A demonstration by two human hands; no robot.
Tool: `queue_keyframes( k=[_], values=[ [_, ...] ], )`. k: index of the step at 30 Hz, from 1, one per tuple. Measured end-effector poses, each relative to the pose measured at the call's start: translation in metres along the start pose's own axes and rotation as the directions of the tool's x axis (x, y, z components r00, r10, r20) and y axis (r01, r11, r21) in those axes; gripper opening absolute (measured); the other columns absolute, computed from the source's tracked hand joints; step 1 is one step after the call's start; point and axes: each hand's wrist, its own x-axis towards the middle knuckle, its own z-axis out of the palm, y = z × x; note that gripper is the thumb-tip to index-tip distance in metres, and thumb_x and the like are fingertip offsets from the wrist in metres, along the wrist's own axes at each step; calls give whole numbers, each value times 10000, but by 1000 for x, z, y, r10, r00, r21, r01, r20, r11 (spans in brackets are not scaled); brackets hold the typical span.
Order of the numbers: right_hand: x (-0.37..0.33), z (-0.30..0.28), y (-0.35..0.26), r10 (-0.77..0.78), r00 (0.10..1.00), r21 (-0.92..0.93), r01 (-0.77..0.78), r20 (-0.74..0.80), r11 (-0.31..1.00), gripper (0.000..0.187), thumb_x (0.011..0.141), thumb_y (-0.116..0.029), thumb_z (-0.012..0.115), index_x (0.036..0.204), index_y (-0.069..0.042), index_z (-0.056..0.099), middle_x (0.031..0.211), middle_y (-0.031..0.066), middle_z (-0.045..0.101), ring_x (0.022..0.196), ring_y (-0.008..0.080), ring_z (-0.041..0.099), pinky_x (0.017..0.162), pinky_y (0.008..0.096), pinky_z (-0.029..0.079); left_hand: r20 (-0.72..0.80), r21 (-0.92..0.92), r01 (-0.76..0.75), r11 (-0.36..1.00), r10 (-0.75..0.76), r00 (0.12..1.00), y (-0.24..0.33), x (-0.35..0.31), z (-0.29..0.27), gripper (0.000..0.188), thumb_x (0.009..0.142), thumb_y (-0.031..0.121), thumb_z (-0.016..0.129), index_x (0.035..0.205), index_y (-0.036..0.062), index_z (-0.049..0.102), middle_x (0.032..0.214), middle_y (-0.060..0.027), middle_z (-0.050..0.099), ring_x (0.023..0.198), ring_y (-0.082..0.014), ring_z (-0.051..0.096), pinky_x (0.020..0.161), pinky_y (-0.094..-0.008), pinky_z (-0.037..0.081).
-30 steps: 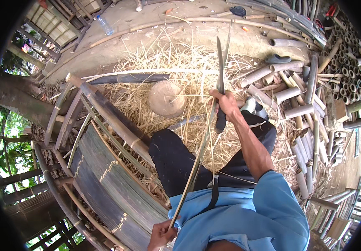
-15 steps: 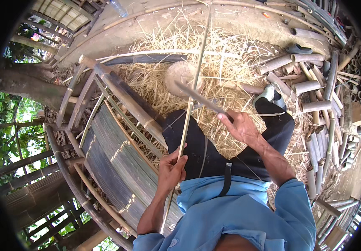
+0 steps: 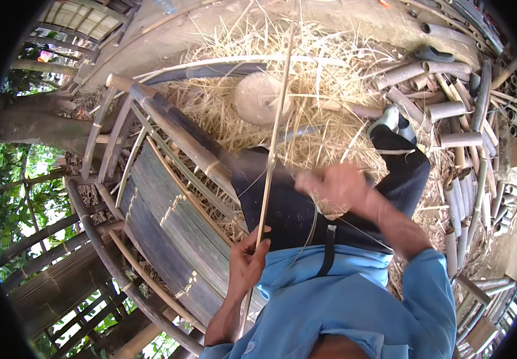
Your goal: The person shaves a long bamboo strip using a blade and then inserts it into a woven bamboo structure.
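Gripping a bamboo strip is the left hand, a blurred knife the right hand.

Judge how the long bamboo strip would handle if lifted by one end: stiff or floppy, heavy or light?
The bamboo strip would probably bend and spring rather than droop: it is long and thin yet runs nearly straight. It is likely light for its length, given how slender it looks beyond the left grip.
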Motion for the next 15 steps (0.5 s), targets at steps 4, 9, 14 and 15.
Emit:
queue_keyframes(
  k=[4,9,14,15],
  values=[
    [9,9,2,130,991,81,-132,29,988,793,915,-780,398,852,-75,755,655,217,659,671,395,703,633,504,570,-6,35,34,999,-34,999,10,5,0,277,981,53,587,1250,18,645,626,106,413,526,18,332,468,-210,231],
    [30,-12,47,398,916,108,-391,-47,914,712,851,-759,555,951,-87,767,624,203,653,629,368,698,662,514,575,36,44,97,994,-98,994,13,-8,9,237,985,54,591,1211,12,648,637,105,427,532,13,350,472,-208,245],
    [8,2,11,27,993,-82,-17,116,997,691,886,-744,522,960,-104,772,604,173,655,594,358,690,640,490,577,-16,85,68,994,-66,998,-5,-20,-7,212,966,65,616,1160,11,683,639,80,483,534,-3,402,482,-209,294],
    [12,2,29,92,994,-4,-92,62,996,737,910,-759,449,940,-97,772,554,147,618,542,318,664,558,477,553,-22,109,71,991,-69,997,-4,-24,-7,202,958,65,615,1134,-5,686,654,73,492,549,-6,406,493,-209,293]
  ],
)
